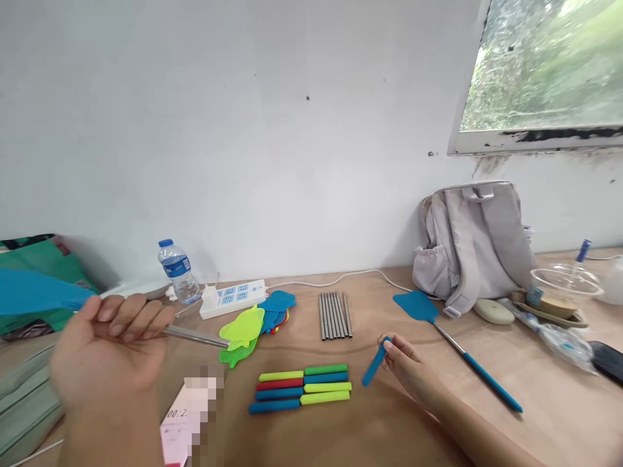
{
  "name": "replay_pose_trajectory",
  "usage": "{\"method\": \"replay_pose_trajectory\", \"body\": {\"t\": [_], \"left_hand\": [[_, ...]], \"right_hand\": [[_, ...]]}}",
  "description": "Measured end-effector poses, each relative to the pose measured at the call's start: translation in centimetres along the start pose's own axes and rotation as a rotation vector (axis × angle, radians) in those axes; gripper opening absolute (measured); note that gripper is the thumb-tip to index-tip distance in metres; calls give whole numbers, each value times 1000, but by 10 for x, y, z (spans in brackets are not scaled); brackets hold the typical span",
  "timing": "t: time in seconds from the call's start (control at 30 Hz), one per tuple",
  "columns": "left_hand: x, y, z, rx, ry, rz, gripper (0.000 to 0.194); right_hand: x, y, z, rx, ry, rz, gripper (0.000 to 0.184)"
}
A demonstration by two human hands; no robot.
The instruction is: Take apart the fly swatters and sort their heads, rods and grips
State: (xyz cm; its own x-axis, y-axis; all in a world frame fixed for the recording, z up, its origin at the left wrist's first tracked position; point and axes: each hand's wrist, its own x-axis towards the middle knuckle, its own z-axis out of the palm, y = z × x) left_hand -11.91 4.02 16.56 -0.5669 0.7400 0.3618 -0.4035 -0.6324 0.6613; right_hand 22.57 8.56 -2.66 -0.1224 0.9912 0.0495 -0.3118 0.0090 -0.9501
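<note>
In the right hand (403, 363) lies a blue handle (374, 368), tilted.

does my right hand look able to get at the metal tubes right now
Probably yes: only bare tabletop lies between the right hand and the metal tubes. It holds a blue handle, though, so its grip would likely need freeing first.
</note>
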Motion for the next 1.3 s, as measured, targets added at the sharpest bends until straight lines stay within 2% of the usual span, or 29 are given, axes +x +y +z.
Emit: {"method": "replay_pose_trajectory", "body": {"t": [0.17,0.27,0.43,0.53,0.6,0.77,0.9,1.13,1.3], "left_hand": [[0,4,-5,93,-62,-112,13],[1,0,0,131,-49,-187,16],[-2,-10,8,156,-102,-272,25],[-8,-17,16,194,-110,-354,36],[-13,-23,22,221,-143,-408,37],[-22,-44,29,378,-329,-408,15],[-32,-65,35,444,-402,-448,21],[-58,-93,52,353,-468,-586,24],[-70,-106,57,331,-515,-607,36]], "right_hand": [[4,-8,-8,-275,-21,-56,37],[6,-3,-15,-368,-47,-59,36],[10,8,-32,-606,-124,-198,26],[11,8,-38,-757,-146,-231,19],[11,6,-40,-817,-162,-242,16],[10,1,-40,-875,-209,-245,13],[9,-1,-37,-884,-204,-242,13],[7,-3,-36,-885,-214,-253,18],[3,-8,-20,-781,-82,-386,16]]}}
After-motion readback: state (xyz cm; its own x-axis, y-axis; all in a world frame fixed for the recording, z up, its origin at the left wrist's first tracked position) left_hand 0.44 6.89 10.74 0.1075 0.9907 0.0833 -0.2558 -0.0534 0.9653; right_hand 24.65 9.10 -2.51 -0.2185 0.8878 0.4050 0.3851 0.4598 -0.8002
